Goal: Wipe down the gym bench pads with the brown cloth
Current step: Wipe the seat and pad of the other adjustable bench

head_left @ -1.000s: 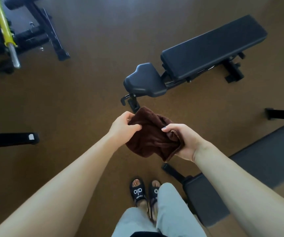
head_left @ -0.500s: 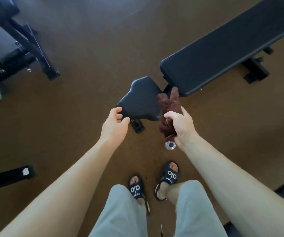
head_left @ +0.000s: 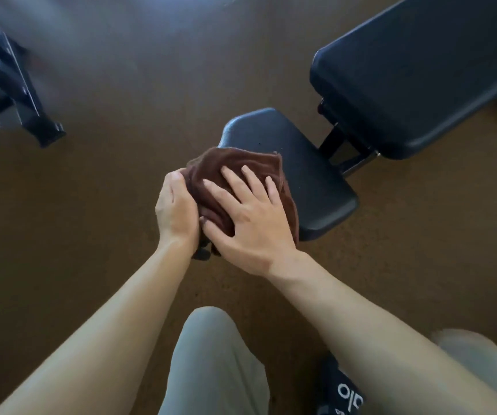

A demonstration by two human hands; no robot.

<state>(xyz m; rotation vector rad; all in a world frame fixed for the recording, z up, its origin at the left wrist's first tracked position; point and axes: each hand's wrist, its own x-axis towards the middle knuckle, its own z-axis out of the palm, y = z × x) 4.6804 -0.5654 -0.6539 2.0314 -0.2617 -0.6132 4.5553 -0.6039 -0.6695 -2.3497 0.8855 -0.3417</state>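
Wipe just starting on the seat pad, cloth down at its near-left end.

I had the R hand (head_left: 250, 223) spread flat, fingers apart, pressing the brown cloth (head_left: 238, 166) onto the seat pad (head_left: 310, 175); L hand (head_left: 175, 208) curled on the cloth's edge at 9 o'clock. Next, I judged: sweep toward 3 o'clock, then the back pad (head_left: 415, 70) at 1 o'clock. Count: 2 pads, 1 cloth, 2 hands.

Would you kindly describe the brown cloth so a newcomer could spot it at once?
Find the black gym bench: its long back pad sits upper right, the smaller seat pad nearer the person. On the seat pad's near-left end, under both hands, lies the brown cloth, the only soft, crumpled, reddish-brown thing there.
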